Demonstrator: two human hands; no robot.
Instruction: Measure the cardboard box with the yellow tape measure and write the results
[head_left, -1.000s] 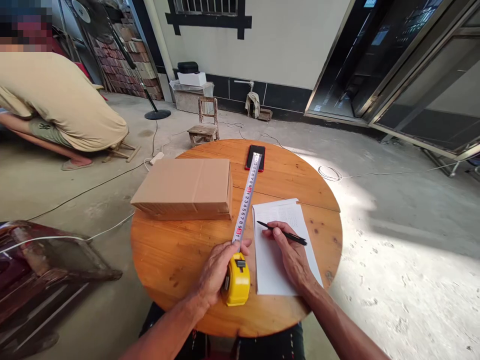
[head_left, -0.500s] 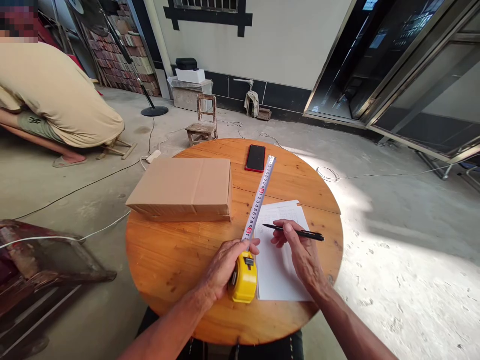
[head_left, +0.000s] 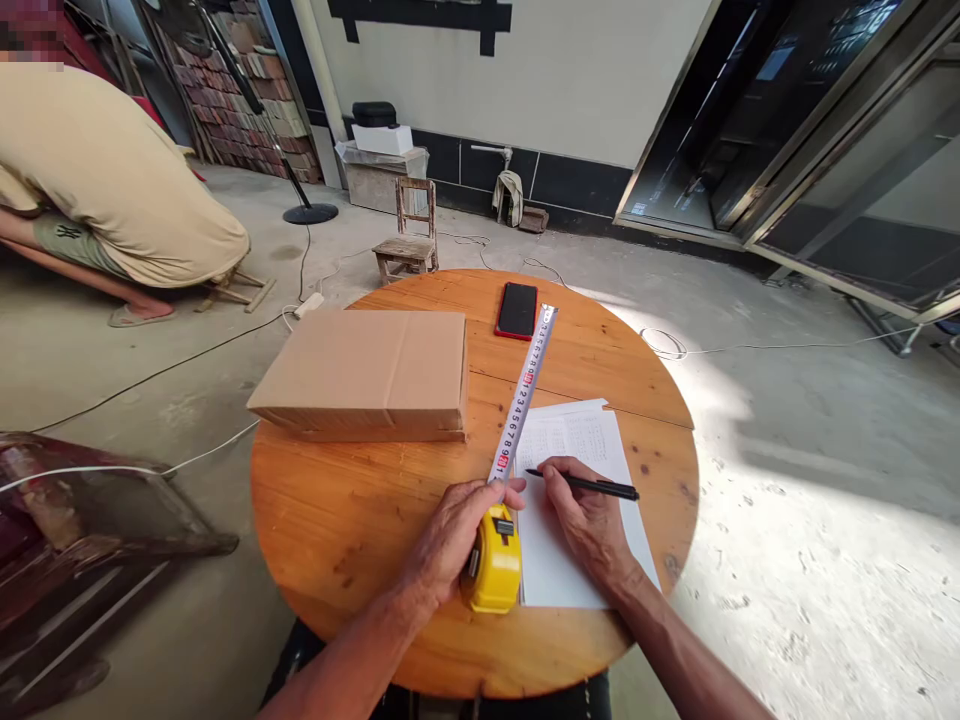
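My left hand is closed on a yellow tape measure, thumb and fingers near where the blade comes out. The silver blade stretches away from me over the table, its end close to a phone. Between the thumb and fingers of my right hand is a black pen, its tip low over the left edge of the white paper. Handwritten or printed marks fill the upper part of the sheet. A closed brown cardboard box lies left of the blade.
A round wooden table bears these things, with a red-edged black phone at its far side. Beyond stands a small wooden chair. At the left, a person in a tan shirt sits low on a stool. Cables cross the floor.
My right hand has moved down and slightly left with the pen, bringing the tip lower by the paper's left edge. My left hand keeps its hold on the tape measure; the view has shifted slightly.
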